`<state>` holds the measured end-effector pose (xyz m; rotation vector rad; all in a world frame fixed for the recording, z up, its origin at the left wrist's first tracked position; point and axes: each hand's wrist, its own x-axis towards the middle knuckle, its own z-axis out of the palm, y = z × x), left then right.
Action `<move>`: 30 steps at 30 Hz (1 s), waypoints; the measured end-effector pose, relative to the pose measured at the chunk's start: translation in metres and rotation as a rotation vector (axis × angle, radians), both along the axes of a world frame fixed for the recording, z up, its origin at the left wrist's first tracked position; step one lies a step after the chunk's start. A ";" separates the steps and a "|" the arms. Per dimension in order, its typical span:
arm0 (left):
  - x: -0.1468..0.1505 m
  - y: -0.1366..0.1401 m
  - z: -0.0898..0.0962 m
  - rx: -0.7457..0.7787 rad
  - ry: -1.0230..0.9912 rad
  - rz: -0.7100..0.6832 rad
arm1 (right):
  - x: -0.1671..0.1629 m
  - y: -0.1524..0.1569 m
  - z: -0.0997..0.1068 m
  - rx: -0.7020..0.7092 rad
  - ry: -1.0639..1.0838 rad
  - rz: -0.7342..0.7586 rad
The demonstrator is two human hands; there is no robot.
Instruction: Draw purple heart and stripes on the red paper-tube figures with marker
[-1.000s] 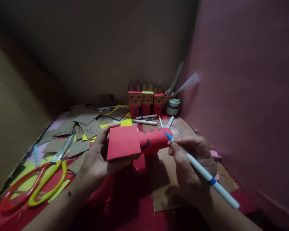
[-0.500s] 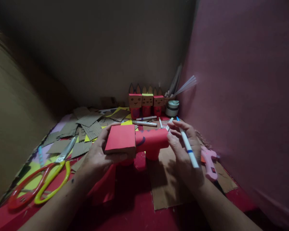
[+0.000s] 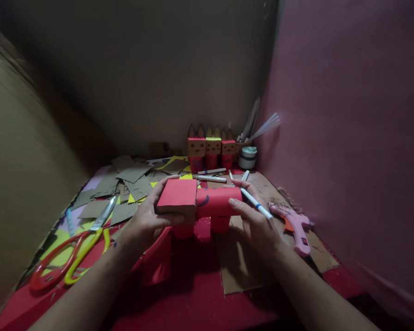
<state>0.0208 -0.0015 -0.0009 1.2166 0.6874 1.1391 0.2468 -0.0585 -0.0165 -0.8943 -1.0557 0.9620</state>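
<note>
My left hand [image 3: 150, 215] is closed around the box-shaped head of a cardboard craft figure, its top covered in red paper [image 3: 178, 193]. The figure lies on its side in the air, and its red paper tube body [image 3: 217, 202] points right, with dark blue drawn marks. Thumb and fingers of my right hand [image 3: 257, 225] pinch the tube's far end. A white marker [image 3: 257, 204] with a blue band is tucked in that same hand. Below the figure stand red cups or tubes [image 3: 220, 224], partly hidden.
Scissors [image 3: 86, 243] and cardboard scraps [image 3: 133, 174] lie at left. Three finished-looking figures [image 3: 213, 149] stand at the back beside a pale lidded jar [image 3: 247, 157]. Several markers [image 3: 211, 178] lie before them. A pink glue gun [image 3: 295, 225] rests at right by the pink wall.
My right hand has closed onto the tube's end, and the marker in it has swung to a flatter angle. More of the glue gun shows. The view has shifted slightly.
</note>
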 end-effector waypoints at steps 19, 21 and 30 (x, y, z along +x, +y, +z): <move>-0.003 0.004 -0.002 0.051 0.060 0.001 | 0.002 -0.001 -0.010 0.063 -0.114 -0.050; -0.005 0.004 -0.002 0.061 0.077 -0.004 | 0.002 -0.001 -0.013 0.097 -0.133 -0.057; -0.007 0.004 0.000 0.125 0.143 -0.022 | 0.001 -0.004 -0.018 0.215 -0.140 -0.042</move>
